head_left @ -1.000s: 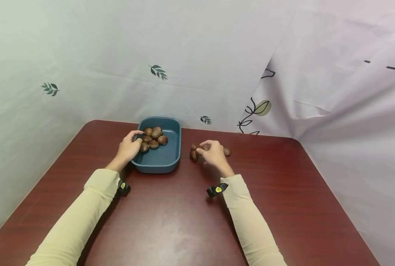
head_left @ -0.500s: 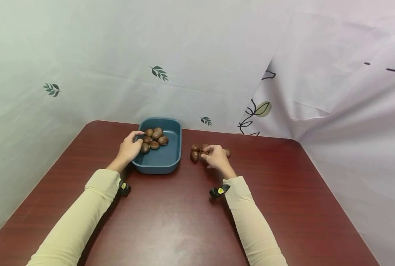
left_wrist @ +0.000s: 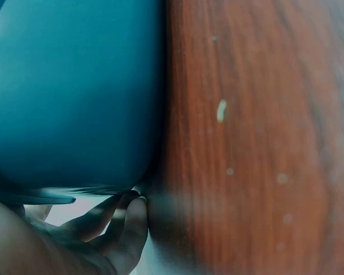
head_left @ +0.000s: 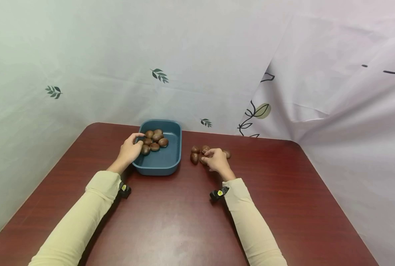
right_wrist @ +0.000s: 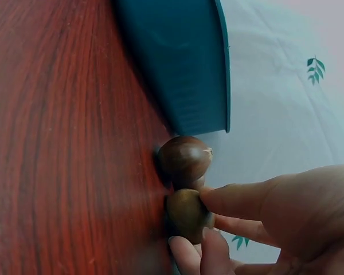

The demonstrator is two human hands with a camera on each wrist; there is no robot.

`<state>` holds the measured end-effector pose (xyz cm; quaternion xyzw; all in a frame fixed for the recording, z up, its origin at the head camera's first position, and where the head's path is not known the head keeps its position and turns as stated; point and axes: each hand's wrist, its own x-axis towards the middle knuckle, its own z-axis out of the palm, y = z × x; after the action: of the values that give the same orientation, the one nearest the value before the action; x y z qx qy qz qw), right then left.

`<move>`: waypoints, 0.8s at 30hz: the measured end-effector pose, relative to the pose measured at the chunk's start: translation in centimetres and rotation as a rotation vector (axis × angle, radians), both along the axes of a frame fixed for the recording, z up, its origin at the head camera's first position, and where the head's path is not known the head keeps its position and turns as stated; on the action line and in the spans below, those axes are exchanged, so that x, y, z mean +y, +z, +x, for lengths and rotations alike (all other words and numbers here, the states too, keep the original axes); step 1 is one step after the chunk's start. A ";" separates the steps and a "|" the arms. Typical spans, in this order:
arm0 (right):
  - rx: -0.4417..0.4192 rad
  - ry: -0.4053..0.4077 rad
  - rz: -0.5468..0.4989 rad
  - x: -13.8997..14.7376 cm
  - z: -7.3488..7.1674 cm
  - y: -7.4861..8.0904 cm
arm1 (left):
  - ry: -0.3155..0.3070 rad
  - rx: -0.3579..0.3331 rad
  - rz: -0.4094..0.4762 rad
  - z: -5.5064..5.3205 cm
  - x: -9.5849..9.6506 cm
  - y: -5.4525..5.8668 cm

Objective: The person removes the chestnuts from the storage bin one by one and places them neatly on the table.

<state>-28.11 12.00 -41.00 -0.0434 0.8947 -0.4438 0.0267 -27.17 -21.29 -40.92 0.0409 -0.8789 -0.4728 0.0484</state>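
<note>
- Where thumb and fingers meet at the right hand (head_left: 217,161), one brown chestnut (right_wrist: 187,215), smooth-shelled, located at the desk surface to the right of the container; pinched, the grip narrow.
- Neighbouring chestnut (right_wrist: 185,159): glossy, pale mark at one end, just beside the pinched one; whether the two touch cannot be told.
- Further loose chestnuts: two set slightly farther back, including one (head_left: 195,149) at left; another (head_left: 227,154) right of the hand, partly covered.
- Container (head_left: 157,171): blue, rectangular, rounded corners, upright on the desk; chestnuts grouped toward its left side.
- Left hand (head_left: 129,150): holds the container's left rim, thumb reaching over it, near the contents.
- Desk (head_left: 177,221): reddish-brown, wood-grained.
- Backdrop (head_left: 197,74): pale cloth, leaf prints.
</note>
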 end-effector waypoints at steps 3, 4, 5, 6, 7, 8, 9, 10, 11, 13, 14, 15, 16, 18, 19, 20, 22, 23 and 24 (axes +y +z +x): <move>0.007 0.003 0.011 0.0 0.0 -0.2 | 0.000 -0.006 0.004 0.0 0.0 -0.1; 0.008 0.005 0.014 0.0 0.1 -0.2 | -0.001 -0.010 0.007 0.0 -0.1 -0.1; 0.010 0.005 0.022 0.0 0.1 -0.2 | -0.003 -0.012 0.008 0.0 -0.1 -0.2; 0.015 0.005 0.034 0.0 0.1 -0.2 | -0.005 -0.015 0.009 0.0 -0.1 -0.2; 0.029 0.000 0.057 0.0 0.2 -0.1 | -0.006 -0.017 0.010 0.0 -0.1 -0.3; 0.046 -0.006 0.082 0.0 0.2 0.0 | -0.006 -0.018 0.010 0.0 -0.1 -0.3; 0.066 -0.012 0.103 0.0 0.2 0.2 | -0.005 -0.019 0.010 0.0 -0.1 -0.3; 0.090 -0.020 0.127 -0.1 0.3 0.4 | -0.003 -0.018 0.008 0.0 -0.2 -0.3; 0.114 -0.028 0.147 -0.2 0.4 0.8 | -0.003 -0.018 0.007 0.0 -0.2 -0.3; 0.157 -0.041 0.166 -0.6 0.6 1.6 | -0.003 -0.016 0.004 0.0 -0.1 -0.3; 0.170 -0.041 0.157 -0.8 0.7 2.1 | -0.002 -0.013 0.000 -0.1 -0.1 -0.2; 0.179 -0.035 0.146 -1.2 0.8 2.6 | -0.002 -0.012 -0.001 -0.1 -0.1 -0.2; 0.186 -0.029 0.138 -1.5 0.9 3.1 | -0.002 -0.011 -0.001 -0.1 -0.1 -0.1; 0.185 -0.008 0.116 -2.4 1.1 4.0 | -0.001 -0.009 -0.001 -0.1 -0.1 0.0; 0.187 0.004 0.109 -2.9 1.1 4.4 | 0.000 -0.010 -0.003 -0.1 -0.1 0.0; 0.190 0.017 0.101 -3.4 1.1 4.7 | 0.000 -0.011 -0.002 -0.1 -0.1 0.0; 0.193 0.036 0.088 -4.5 1.2 5.2 | 0.001 -0.011 0.002 -0.1 -0.1 -0.1; 0.194 0.045 0.081 -5.0 1.2 5.3 | 0.001 -0.011 0.001 -0.2 -0.1 -0.1; 0.199 0.051 0.077 -5.6 1.2 5.5 | 0.001 -0.011 0.001 -0.1 -0.1 -0.2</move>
<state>-26.92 6.43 -35.54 -0.1088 0.9080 -0.4016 -0.0494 -27.31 -21.40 -41.07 0.0441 -0.8789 -0.4729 0.0436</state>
